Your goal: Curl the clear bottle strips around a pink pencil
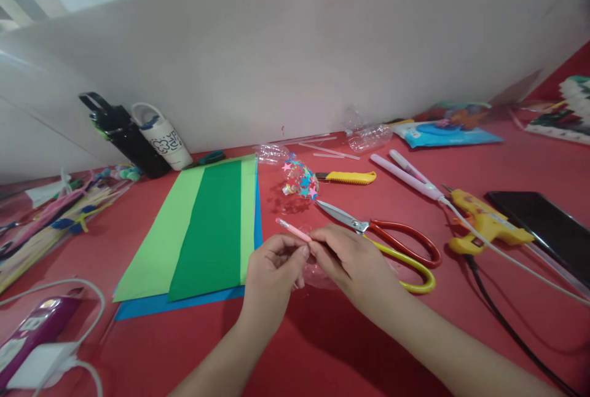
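Near the middle of the table, my right hand (pixel 354 262) is closed with its fingertips on a thin pink pencil (pixel 295 230). Its metal-banded end points up and left; the other end is hidden by my fingers. My left hand (pixel 276 271) meets it from the other side, thumb and fingers pinched at the pencil's lower part. Beneath the hands lies some clear plastic (pixel 318 277), partly covered. Just beyond stands a clear plastic piece with colourful star stickers (pixel 302 180). Scissors (pixel 357 223) with red and yellow handles lie beside my right hand.
Green and blue sheets (pixel 207 225) lie left. A yellow cutter (pixel 348 177), clear bottle pieces (pixel 369 137) and two drink bottles (pixel 126 139) are at the back. Rightward are a pink hair straightener (pixel 408 176), a yellow glue gun (pixel 488 219), cords and a phone (pixel 539 225).
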Tool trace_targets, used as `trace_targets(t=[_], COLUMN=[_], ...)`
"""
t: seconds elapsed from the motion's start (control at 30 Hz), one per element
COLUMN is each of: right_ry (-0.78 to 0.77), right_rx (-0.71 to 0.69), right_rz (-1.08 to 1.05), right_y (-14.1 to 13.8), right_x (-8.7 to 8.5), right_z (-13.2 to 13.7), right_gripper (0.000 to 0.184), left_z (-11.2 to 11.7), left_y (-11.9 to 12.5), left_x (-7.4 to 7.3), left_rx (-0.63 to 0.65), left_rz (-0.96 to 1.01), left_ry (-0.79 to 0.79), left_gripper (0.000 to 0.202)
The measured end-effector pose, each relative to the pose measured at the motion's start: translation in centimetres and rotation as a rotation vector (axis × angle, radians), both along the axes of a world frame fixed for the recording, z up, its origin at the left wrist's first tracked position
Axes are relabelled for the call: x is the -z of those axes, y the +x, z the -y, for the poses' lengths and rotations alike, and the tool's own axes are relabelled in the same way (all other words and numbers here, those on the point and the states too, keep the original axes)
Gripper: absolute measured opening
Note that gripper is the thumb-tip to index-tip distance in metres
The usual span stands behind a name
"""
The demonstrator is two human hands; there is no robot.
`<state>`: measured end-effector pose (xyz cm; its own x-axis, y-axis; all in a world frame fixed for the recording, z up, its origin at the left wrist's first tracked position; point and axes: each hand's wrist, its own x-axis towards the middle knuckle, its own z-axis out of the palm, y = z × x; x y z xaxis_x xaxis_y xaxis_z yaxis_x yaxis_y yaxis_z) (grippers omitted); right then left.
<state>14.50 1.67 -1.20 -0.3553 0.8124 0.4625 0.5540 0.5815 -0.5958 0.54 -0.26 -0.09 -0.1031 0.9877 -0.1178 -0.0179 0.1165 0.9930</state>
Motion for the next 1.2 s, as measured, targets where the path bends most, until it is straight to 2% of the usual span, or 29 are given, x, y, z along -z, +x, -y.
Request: trace_targets(t=[0.37, 0.93, 1.2], right_ry=[0.028, 0.007, 0.000], right_rx=[-0.022, -0.039, -0.055], right_rz=[0.030, 0.048, 0.042], right_y=[0.02, 0.04, 0.06], right_x=[-0.18, 0.14, -0.05], right_z=[-0.15, 0.21, 0.17], right_gripper=[0.016, 0.025, 0.021], left_z=[-0.12, -0.13, -0.06], left_y=[0.02, 0.07, 0.08], left_x=[-0.15, 0.32, 0.39], left_rx=[0.015, -0.021, -0.059], left_rz=[-0.097, 0.121, 0.085], left_ry=[0.032, -0.033, -0.033], left_gripper=[0.009, 0.013, 0.010])
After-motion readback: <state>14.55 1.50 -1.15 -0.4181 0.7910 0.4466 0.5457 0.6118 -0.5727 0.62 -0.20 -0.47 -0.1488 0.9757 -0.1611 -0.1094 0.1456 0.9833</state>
